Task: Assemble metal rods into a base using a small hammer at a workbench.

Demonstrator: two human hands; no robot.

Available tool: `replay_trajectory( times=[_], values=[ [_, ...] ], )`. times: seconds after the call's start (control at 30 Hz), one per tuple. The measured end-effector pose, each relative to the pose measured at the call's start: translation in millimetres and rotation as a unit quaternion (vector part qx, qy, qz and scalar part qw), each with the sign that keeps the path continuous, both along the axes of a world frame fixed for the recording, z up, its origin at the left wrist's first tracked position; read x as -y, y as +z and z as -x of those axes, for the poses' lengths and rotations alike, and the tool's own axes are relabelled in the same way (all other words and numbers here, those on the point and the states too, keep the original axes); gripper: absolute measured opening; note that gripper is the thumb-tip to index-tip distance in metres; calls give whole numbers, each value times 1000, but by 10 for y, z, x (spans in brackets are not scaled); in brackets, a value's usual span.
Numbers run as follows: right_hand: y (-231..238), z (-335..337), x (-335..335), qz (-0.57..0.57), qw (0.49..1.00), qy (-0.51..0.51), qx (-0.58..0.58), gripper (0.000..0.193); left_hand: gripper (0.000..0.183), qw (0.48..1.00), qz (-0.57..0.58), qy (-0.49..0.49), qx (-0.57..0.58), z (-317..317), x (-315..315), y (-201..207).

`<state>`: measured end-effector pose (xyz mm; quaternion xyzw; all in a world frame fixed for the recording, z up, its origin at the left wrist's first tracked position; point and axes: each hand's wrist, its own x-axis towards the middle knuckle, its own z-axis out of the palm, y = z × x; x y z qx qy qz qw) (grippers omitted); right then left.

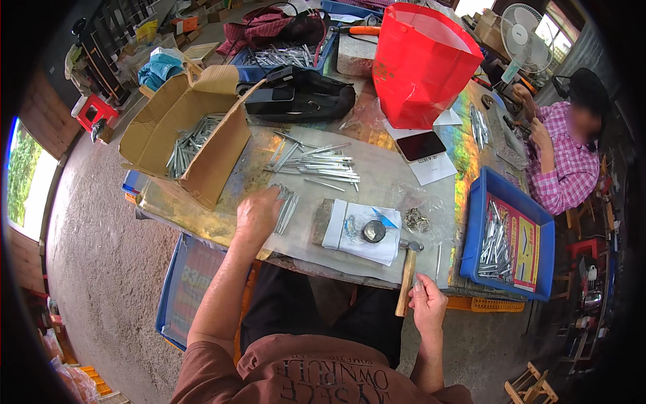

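Observation:
My left hand (258,214) is at a small row of thin silver metal rods (288,210), its fingers bent against their upper end. My right hand (428,304) is curled just right of the hammer (406,283), thumb up; anything inside it is too small to make out. The hammer's wooden handle points toward me, with its head on the table edge. Left of it, a dark round piece (373,231) sits on a white paper pad (356,246) over a block. Beyond my left hand lies a looser pile of rods (316,163).
An open cardboard box (225,161) of rods stands at the left, a blue tray (471,259) of rods at the right. Small metal pieces (416,220) lie on plastic beside the pad. Behind are a phone (420,147) and red bag (420,74). A co-worker (565,155) sits far right.

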<state>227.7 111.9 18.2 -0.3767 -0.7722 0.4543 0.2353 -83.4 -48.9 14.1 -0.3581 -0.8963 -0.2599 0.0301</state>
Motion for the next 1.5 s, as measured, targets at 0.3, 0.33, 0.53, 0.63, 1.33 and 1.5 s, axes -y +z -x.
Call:
replay_trajectory(
  times=[0.3, 0.33, 0.53, 0.63, 1.33, 1.5],
  values=[
    [-45, -39, -9, -24, 1000, 16, 3, 22, 13, 987, 49, -141, -57, 177, -741, -242],
    [-44, -47, -8, -25, 1000, 16, 7, 22, 12, 987, 68, -134, -56, 189, -771, -259],
    [-36, -69, 26, -23, 1000, 13, 4, 18, 8, 982, 36, -158, -98, 194, -706, -221],
    [-66, -70, 34, -60, 998, 25, -12, 17, 7, 983, -5, -164, -78, 105, -549, -62],
    [110, 130, 342, 348, 914, 93, -185, 16, 24, 651, -305, -266, 642, -1623, -121, 120],
    [158, 212, 276, 337, 923, 133, -134, 17, 16, 703, -320, -245, 586, -1662, -264, 11]
  ],
)
